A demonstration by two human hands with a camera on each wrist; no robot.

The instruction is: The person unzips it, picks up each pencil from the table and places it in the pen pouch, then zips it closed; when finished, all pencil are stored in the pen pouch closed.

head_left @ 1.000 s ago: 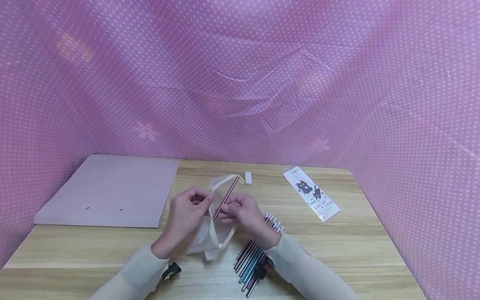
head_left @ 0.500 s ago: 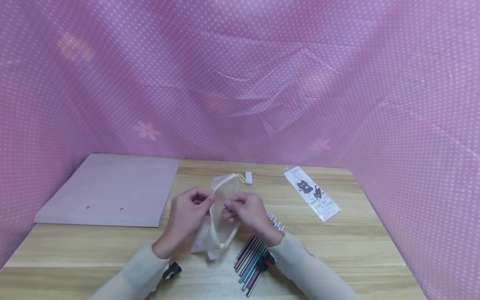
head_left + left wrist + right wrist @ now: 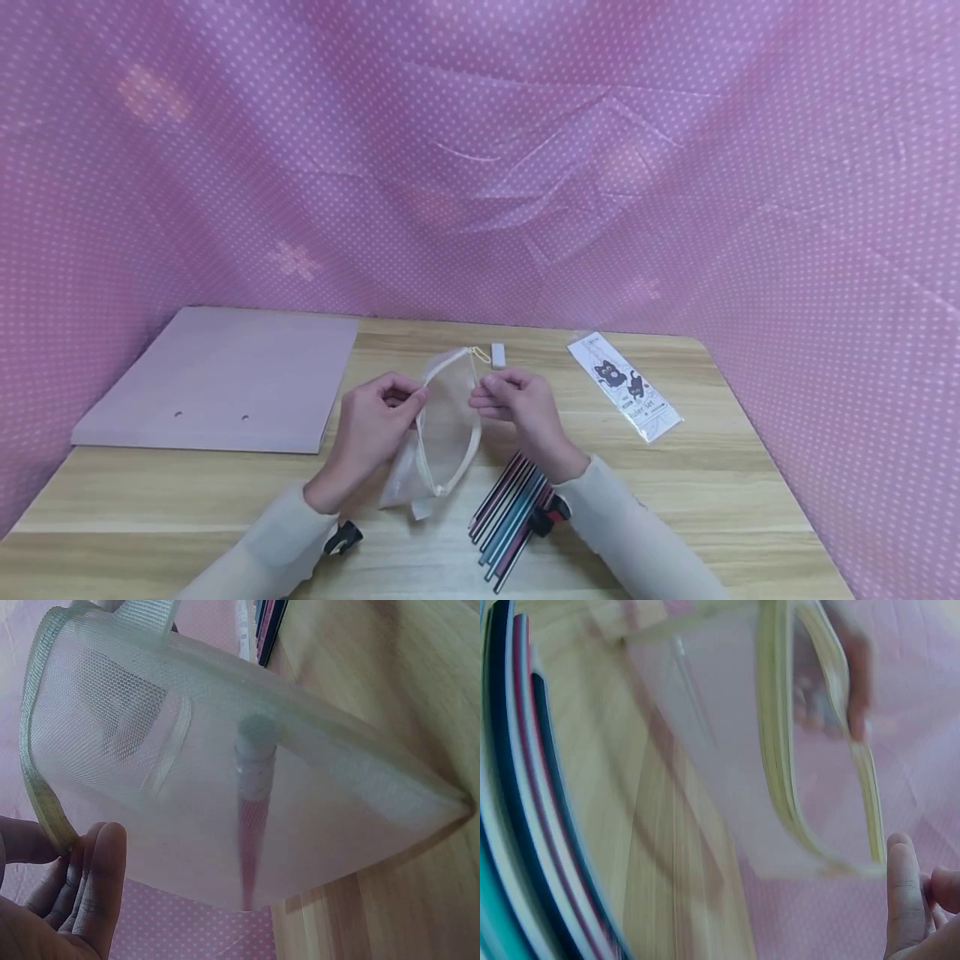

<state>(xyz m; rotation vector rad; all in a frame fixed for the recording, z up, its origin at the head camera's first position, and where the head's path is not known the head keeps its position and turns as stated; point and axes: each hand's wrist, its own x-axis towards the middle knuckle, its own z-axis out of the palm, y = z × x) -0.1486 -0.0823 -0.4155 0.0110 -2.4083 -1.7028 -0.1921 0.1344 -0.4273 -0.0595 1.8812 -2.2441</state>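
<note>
A translucent mesh zipper pouch (image 3: pixel 450 417) stands with its mouth spread, propped over the table. My left hand (image 3: pixel 377 429) pinches the left zipper edge between thumb and fingers. Through the mesh in the left wrist view shows a pencil (image 3: pixel 253 817), dark pink with a pale eraser end, lying inside the pouch. My right hand (image 3: pixel 525 412) is just right of the pouch mouth, its fingertips beside the right rim and holding nothing visible. In the right wrist view, its index finger (image 3: pixel 904 892) is extended close to the rim's corner.
Several pencils (image 3: pixel 510 521) lie in a bundle below my right wrist. A white eraser (image 3: pixel 498 356) sits behind the pouch. A packaged ruler set (image 3: pixel 625 386) lies back right, and a large pale flat folder (image 3: pixel 217 379) back left. Pink dotted cloth (image 3: pixel 480 167) surrounds the table.
A pencil in my right hand has gone down into the pouch and left its fingers. The right hand has then drawn back rightward out of the pouch mouth. My left hand stays put.
</note>
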